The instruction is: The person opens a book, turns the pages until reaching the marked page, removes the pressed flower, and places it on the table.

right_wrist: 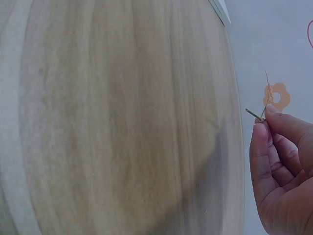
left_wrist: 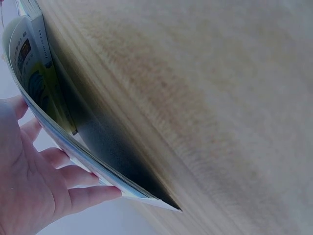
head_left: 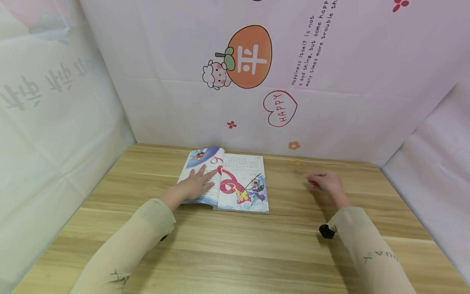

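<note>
A picture book (head_left: 240, 165) lies spread on the wooden table, its pages printed with text and coloured figures. Across its left page rests my left hand (head_left: 194, 185), fingers spread and straight. Seen from the left wrist, the fingertips press on the outside of the curved pages (left_wrist: 105, 169), which stand raised off the table. To the right of the book, my right hand (head_left: 327, 182) is above the table. Its thumb and forefinger pinch a thin, wispy orange piece (right_wrist: 268, 93) with a short green stem-like end (right_wrist: 253, 114); its exact kind is too small to tell.
The wooden table (head_left: 235, 249) ends at a white cloth backdrop (head_left: 165, 110) with printed drawings and lettering. More white cloth hangs at the left (head_left: 55, 134) and right (head_left: 440, 155). A black object (head_left: 326, 231) sits at the right wrist.
</note>
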Action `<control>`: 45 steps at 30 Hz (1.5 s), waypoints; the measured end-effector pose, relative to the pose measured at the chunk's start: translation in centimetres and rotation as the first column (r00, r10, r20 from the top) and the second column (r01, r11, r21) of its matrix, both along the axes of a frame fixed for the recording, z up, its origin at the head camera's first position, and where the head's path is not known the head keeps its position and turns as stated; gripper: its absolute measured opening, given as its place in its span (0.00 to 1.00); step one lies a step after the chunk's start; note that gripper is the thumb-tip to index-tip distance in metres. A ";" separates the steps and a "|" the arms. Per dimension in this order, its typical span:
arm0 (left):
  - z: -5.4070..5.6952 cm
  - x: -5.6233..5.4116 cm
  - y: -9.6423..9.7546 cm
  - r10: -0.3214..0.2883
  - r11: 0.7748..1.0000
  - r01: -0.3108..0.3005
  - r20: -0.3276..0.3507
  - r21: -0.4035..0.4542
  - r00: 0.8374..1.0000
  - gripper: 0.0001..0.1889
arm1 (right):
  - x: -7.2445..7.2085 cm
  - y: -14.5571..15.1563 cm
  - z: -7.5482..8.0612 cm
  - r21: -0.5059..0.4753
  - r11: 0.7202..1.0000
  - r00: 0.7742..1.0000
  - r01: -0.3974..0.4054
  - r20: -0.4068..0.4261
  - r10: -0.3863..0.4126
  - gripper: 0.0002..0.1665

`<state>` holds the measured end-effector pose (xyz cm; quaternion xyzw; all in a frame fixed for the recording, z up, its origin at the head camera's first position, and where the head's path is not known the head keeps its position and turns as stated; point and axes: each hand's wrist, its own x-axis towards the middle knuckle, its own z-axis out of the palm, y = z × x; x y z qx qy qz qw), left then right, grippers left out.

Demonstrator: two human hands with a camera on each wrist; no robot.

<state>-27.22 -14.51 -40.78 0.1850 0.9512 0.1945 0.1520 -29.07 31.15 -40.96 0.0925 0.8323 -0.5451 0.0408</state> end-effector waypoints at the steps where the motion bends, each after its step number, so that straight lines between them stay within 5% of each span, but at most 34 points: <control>1: 0.0 0.0 0.0 0.000 1.000 0.000 0.000 0.000 1.000 0.32 | 0.0 0.1 0.0 0.024 1.000 1.000 0.001 0.001 -0.001 0.21; 6: 0.2 0.1 0.0 -0.003 1.000 0.003 0.001 0.005 1.000 0.31 | 0.2 0.6 -0.2 0.083 0.997 1.000 0.000 0.030 -0.002 0.18; 11: 0.2 0.2 0.0 0.000 1.000 0.000 0.000 0.003 1.000 0.32 | 0.1 0.9 -0.8 0.026 1.000 0.999 -0.006 0.049 0.004 0.17; 21: 0.1 0.0 0.1 -0.004 1.000 0.004 -0.017 -0.013 1.000 0.32 | -0.2 1.5 -1.8 0.062 0.998 0.997 -0.021 0.074 0.016 0.12; 32: 0.0 0.0 0.1 0.019 1.000 -0.020 -0.021 -0.018 1.000 0.33 | -0.1 1.4 -1.8 0.136 0.990 0.997 -0.035 0.067 0.026 0.16; 45: -0.4 0.0 -0.1 0.109 0.994 -0.108 -0.061 0.013 0.992 0.33 | 0.0 1.1 -1.7 0.171 0.984 0.997 -0.054 0.060 0.044 0.14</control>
